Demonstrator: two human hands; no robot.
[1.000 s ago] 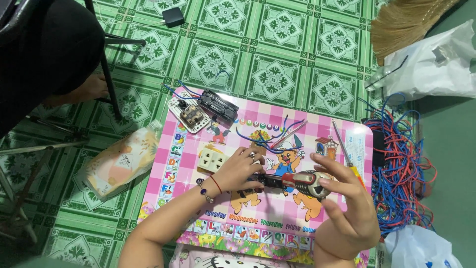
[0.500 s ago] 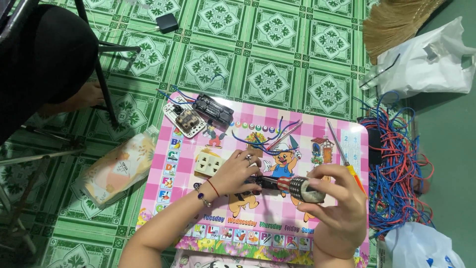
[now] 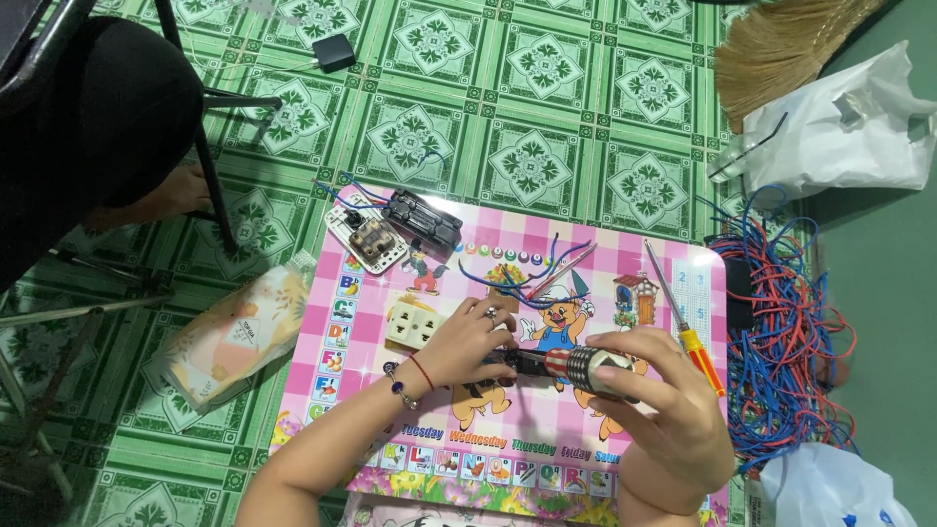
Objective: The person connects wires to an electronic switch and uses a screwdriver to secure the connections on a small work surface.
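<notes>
Near the pink surface's (image 3: 625, 283) front edge, right hand (image 3: 664, 415) grips a soldering tool (image 3: 566, 364); left hand (image 3: 473, 342) pinches its tip beside a cream socket (image 3: 415, 324).

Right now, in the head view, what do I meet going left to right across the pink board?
White socket → left hand → silver tool → right hand → yellow-handled screwdriver.

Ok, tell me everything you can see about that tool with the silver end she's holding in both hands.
The tool is a short rod lying roughly level above the pink table: a ribbed silvery metal end, a red-striped band, then a dark shaft. The right hand wraps the silver end; the left hand pinches the dark tip, which its fingers hide.
</notes>
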